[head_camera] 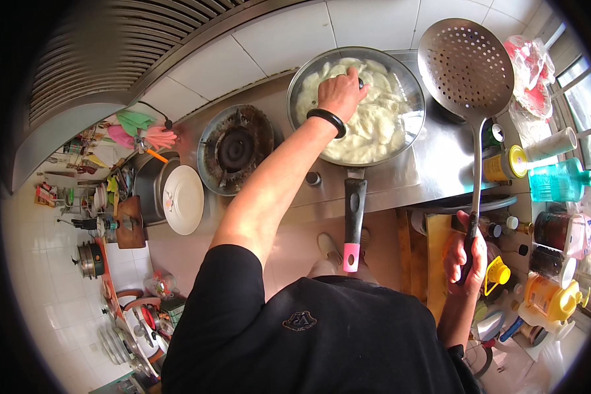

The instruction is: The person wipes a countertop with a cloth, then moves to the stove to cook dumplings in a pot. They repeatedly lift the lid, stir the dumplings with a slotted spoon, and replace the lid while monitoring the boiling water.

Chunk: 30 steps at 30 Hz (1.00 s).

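My left hand [339,94] grips the dark knob [360,83] of a round glass lid [410,115]. The lid lies over a wide frying pan, and many pale dumplings [374,129] show through it. Towards my body points the pan's black handle [355,207] with a pink end. On the right, my right hand [467,252] is closed around the dark grip of a metal skimmer [465,66]. The skimmer's perforated bowl is raised to the right of the pan, with nothing in it.
An unused gas burner [236,148] sits left of the pan. Beside it are a white plate [183,199] and a sink [150,197]. Bottles, a yellow can [506,163] and a teal pump bottle [556,180] crowd the right side. A range hood [113,54] overhangs the upper left.
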{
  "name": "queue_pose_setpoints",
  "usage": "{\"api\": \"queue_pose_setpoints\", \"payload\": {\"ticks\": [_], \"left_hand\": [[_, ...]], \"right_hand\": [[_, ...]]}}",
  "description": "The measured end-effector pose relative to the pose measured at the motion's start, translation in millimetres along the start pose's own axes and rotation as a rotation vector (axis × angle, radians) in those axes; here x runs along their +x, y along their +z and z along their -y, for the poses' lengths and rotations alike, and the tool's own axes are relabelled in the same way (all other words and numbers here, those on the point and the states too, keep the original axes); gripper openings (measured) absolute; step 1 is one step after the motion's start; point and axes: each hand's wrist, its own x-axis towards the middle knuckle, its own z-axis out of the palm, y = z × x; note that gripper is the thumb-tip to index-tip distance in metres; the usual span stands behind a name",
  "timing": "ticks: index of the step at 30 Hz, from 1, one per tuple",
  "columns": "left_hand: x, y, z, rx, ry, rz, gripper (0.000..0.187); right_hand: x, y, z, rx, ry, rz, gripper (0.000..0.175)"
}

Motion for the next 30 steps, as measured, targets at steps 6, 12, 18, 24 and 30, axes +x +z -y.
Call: {"api": "queue_pose_setpoints", "payload": {"ticks": [6,12,18,24,30], "left_hand": [[2,2,-2,0.001,-0.025,0.033,0.038],[1,-14,-5,-0.014,-0.063,0.089,0.054],[-25,-55,11,-0.282,-0.201,-0.134,0.071],[-112,-93,48,-0.697,-0.092,-0.585,0.033],[-254,-91,86,-0.973,-0.199,-0.555,0.037]], "right_hand": [[0,-7,2,0.014,0.011,0.021,0.059],[0,-5,3,0.062,0.047,0.039,0.058],[3,9,-9,0.094,0.15,0.119,0.064],[-7,46,-40,0.126,0.252,0.227,0.05],[-23,109,-99,0.016,0.371,0.206,0.048]]}}
